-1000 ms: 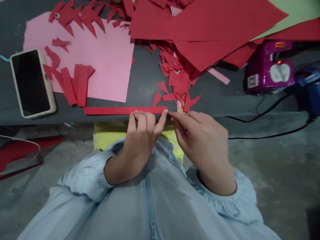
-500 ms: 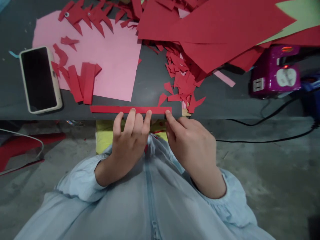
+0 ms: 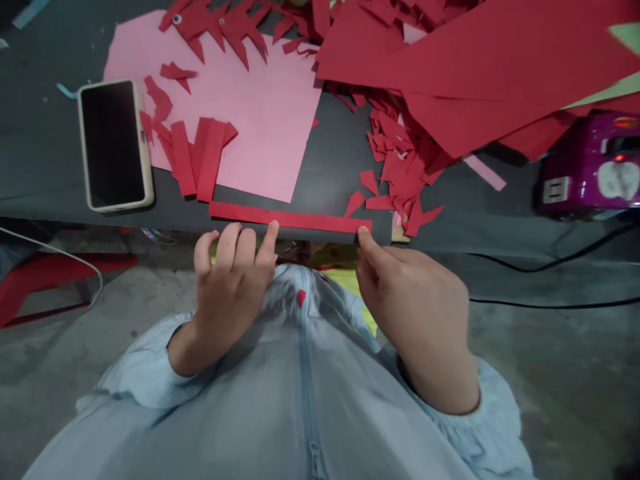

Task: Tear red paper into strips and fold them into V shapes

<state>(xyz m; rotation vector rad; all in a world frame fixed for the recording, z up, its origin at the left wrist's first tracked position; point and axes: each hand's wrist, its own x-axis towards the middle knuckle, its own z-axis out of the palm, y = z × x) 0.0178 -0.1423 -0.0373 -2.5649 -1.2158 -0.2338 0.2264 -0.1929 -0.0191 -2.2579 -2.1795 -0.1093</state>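
A long, narrow red paper strip [image 3: 305, 221] lies flat along the front edge of the dark table; it looks folded. My left hand [image 3: 233, 293] is open beneath its left half, fingers spread, with the index fingertip touching the strip's lower edge. At the right end, my right hand [image 3: 417, 313] presses the strip down with the index fingertip. Its other fingers are curled under, and the thumb is mostly hidden. Just above the strip, several short red paper strips [image 3: 210, 157] rest partly on a pink paper sheet [image 3: 265, 127].
A phone [image 3: 114, 143] lies at the left. Two red paper fish [image 3: 195, 27] sit at the back. Red scraps [image 3: 400, 157] are heaped beside large red sheets [image 3: 465, 73]. A purple power block [image 3: 590, 167] with black cables stands at the right.
My left hand has slid left along the strip, and its middle fingers have come off it. My right index finger stays on the right end. The whole view has shifted and tilted slightly.
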